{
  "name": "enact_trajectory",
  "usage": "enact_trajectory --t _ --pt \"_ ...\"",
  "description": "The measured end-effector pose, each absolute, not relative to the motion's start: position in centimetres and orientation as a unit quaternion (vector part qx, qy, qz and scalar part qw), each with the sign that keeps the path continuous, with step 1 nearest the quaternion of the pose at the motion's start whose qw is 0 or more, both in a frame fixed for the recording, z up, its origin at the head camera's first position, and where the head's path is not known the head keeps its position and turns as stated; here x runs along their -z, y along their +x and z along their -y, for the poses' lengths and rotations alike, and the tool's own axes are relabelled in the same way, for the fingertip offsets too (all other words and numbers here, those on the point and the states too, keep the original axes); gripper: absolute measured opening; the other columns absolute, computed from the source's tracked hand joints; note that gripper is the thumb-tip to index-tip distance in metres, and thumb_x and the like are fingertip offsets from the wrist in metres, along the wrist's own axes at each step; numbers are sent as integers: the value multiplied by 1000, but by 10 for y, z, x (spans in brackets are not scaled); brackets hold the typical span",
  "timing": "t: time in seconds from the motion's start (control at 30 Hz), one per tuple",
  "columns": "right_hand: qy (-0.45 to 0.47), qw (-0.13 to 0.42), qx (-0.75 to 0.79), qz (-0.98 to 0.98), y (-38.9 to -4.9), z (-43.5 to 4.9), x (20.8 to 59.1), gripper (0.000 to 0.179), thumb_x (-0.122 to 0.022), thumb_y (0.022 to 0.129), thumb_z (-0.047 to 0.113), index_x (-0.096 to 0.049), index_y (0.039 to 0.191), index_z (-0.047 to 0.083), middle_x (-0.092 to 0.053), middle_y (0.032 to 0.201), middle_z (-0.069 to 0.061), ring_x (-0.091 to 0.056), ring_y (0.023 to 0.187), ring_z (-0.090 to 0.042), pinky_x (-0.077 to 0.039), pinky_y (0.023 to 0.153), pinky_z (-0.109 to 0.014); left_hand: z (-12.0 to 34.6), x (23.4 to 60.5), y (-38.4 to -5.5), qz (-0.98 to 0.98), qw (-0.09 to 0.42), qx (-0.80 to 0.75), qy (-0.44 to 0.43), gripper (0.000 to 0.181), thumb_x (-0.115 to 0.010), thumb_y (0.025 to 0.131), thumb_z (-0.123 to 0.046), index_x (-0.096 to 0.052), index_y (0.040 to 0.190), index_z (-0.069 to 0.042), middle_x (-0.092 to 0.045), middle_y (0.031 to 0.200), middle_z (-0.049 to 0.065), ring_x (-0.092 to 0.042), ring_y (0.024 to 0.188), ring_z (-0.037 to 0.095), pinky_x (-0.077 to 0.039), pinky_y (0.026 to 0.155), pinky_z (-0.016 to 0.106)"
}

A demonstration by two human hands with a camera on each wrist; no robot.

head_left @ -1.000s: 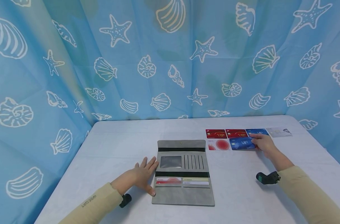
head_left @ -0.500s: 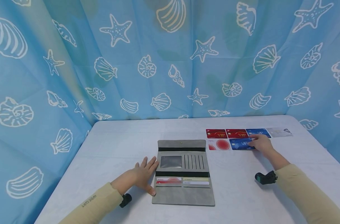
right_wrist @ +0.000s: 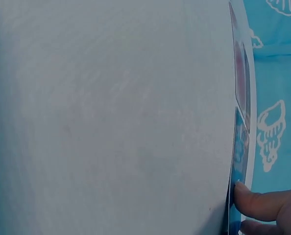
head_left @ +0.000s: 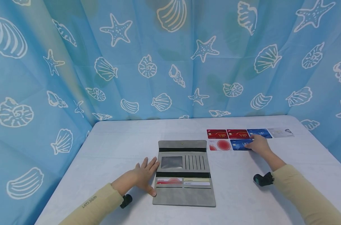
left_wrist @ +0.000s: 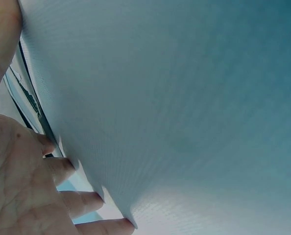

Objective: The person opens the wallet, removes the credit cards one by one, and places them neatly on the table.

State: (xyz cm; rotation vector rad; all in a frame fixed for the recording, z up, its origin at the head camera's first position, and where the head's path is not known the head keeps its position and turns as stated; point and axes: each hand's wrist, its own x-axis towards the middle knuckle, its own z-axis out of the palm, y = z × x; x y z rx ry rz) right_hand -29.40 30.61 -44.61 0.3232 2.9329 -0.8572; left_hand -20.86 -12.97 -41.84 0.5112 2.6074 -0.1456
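Note:
My left hand (head_left: 143, 175) lies spread along the left edge of a grey wallet (head_left: 184, 197), which is unfolded flat on the table. Cards (head_left: 197, 182) show in the wallet's lower slots; above them are a clear window (head_left: 171, 162) and several narrow slits. At the right, my right hand (head_left: 260, 145) pinches the right part of a blue VIP card (head_left: 238, 145) in the front row. The right wrist view shows the thumb (right_wrist: 255, 201) against this card, with a dark shadow along its near edge. The hand hides the card's right end.
Behind that card lie two red VIP cards (head_left: 217, 134), another blue VIP card (head_left: 263, 132) and a pale card (head_left: 281, 132). A white card with red circles (head_left: 220, 145) adjoins it on the left. A blue shell-print curtain (head_left: 170, 62) hangs behind the white table (head_left: 125, 140).
My right hand has slid a little left over the blue card. The card, slightly tilted a second ago, now looks straighter in its row. The left hand and wallet have stayed put.

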Motion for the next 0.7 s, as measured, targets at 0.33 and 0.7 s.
enact_trajectory --t 0.33,0.7 --pt "105 36 217 -970 -289 -296 439 62 -66 81 14 -37 119 -24 -41 118 -42 -43 101 -50 -39 92 -57 130 420 -208 -952 238 53 188 115 -73 60 -62 -14 146 -13 -7 154 6 -7 139 37 -19 106 58" --pt "122 61 222 -965 -286 -297 437 69 -68 81 24 -37 122 -22 -32 119 -42 -30 106 -52 -33 93 -62 131 420 -208 -951 236 51 193 115 -72 60 -62 -13 146 -13 -6 154 7 -7 139 37 -19 106 57"
